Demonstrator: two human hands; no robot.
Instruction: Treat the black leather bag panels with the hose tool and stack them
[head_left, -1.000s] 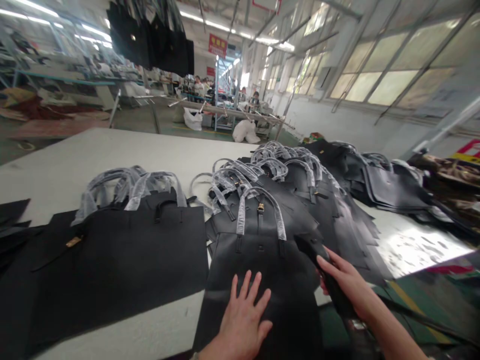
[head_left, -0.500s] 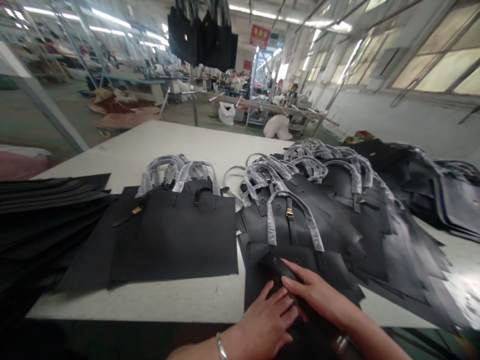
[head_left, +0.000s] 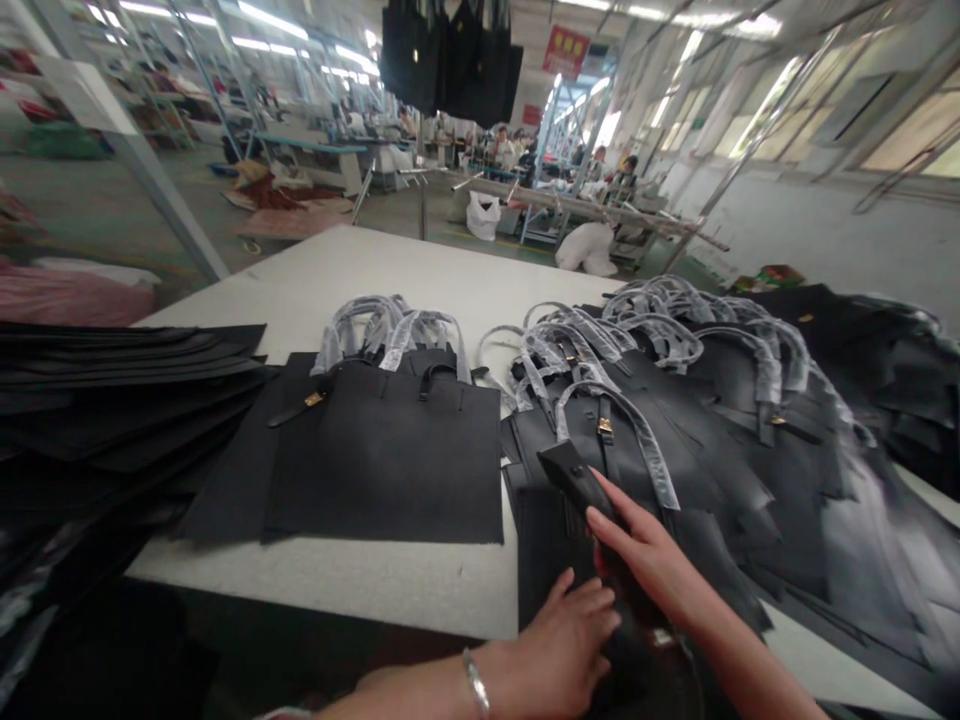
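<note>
My right hand (head_left: 645, 550) is closed around a long black object (head_left: 574, 475), perhaps a tool, with a bit of red beneath the fingers. It slants over a black bag panel (head_left: 544, 550) at the table's front edge. Just left of it, my left hand (head_left: 566, 635), with a silver bangle on the wrist, lies palm down near the panel, fingers somewhat apart. Behind them rests a black bag piece with a wrapped handle (head_left: 652, 460) and a gold buckle (head_left: 604, 428). Another black bag (head_left: 390, 455) lies flat to the left.
Stacked black panels (head_left: 112, 400) fill the left side. Overlapping black bag pieces with plastic-wrapped handles (head_left: 667, 300) cover the right of the white table (head_left: 360, 265). Black bags (head_left: 450, 60) hang ahead. Farther back are people at work stations.
The view has turned left, shifting the scene rightwards. My right hand has lifted the black object, whose end now stands clear above the panel. My left hand has moved slightly away from it.
</note>
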